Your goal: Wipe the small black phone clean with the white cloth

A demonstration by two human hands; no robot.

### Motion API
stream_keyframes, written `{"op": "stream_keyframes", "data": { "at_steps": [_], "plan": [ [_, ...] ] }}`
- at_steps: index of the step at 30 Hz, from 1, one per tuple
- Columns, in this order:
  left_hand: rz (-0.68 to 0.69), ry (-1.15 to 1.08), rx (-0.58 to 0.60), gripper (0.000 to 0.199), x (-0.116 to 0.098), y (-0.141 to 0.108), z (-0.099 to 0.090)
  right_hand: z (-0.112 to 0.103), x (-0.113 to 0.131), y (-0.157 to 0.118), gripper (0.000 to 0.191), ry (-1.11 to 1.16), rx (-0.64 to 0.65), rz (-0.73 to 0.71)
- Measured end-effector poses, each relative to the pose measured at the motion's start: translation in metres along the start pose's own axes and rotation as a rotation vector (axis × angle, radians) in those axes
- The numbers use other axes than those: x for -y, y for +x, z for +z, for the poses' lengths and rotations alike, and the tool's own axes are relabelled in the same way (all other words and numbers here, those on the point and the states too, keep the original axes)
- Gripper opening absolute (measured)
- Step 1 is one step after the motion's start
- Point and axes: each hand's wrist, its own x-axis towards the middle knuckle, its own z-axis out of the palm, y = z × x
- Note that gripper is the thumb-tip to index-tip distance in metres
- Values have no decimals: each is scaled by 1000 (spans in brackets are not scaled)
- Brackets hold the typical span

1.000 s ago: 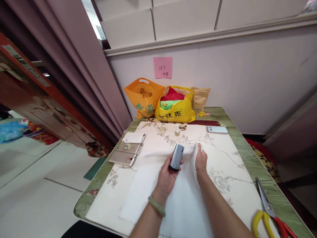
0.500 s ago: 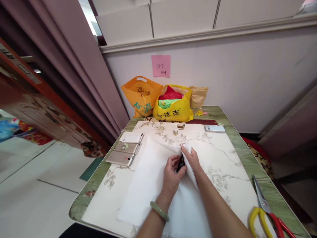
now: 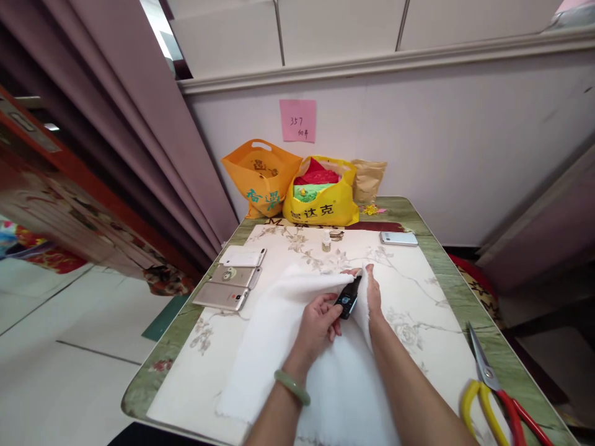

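A black phone (image 3: 348, 298) is held between my hands, tilted, its dark face partly showing. My left hand (image 3: 320, 319) pinches its lower end between thumb and fingers. Behind a raised fold of white cloth (image 3: 274, 334), my right hand (image 3: 373, 297) grips the cloth around the phone's upper end; some of its fingers are hidden by the fabric. The rest of the cloth hangs and spreads beneath my wrists, over the floral table cover.
Three phones (image 3: 222, 295) lie at the left, another phone (image 3: 398, 238) at the back right. A small bottle (image 3: 326, 242) stands behind the cloth. Scissors (image 3: 488, 375) rest on the right edge. An orange bag (image 3: 263, 179) and a yellow bag (image 3: 320, 207) stand at the back.
More of the black phone shows out of the cloth, its front now turned into view. My right hand has shifted to the right side of the fold and the view has moved slightly.
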Motion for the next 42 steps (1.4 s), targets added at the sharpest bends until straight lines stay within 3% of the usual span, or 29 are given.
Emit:
{"op": "stream_keyframes", "data": {
  "at_steps": [5,10,14,18,22,25,28,32,36,39,42],
  "plan": [
    [-142,-146,124,40,-13,1,-9,0,-3,-2,69,91,56,96],
    [-132,-125,122,36,-12,1,-8,1,-1,-4,69,91,132,119],
    [-117,-120,130,37,-10,1,-8,2,4,-5,68,24,120,173],
    [-79,-170,68,38,-8,1,-7,-4,2,-1,76,80,10,193],
    [54,-271,-70,37,-5,1,-5,-14,-7,8,81,94,-63,204],
    [89,-284,-112,52,-1,1,-4,-13,-12,10,82,146,-54,226],
    [80,-247,-112,61,1,2,-3,-4,-10,3,81,165,51,204],
    [115,-163,-89,57,0,2,0,10,0,-13,67,-80,240,9],
    [211,-57,-60,48,-1,0,3,14,8,-23,47,-441,276,-192],
    [222,28,-19,41,0,-1,3,12,9,-23,36,-558,246,-195],
    [229,64,8,36,0,-1,3,10,8,-20,37,-563,201,-158]
  ]
}}
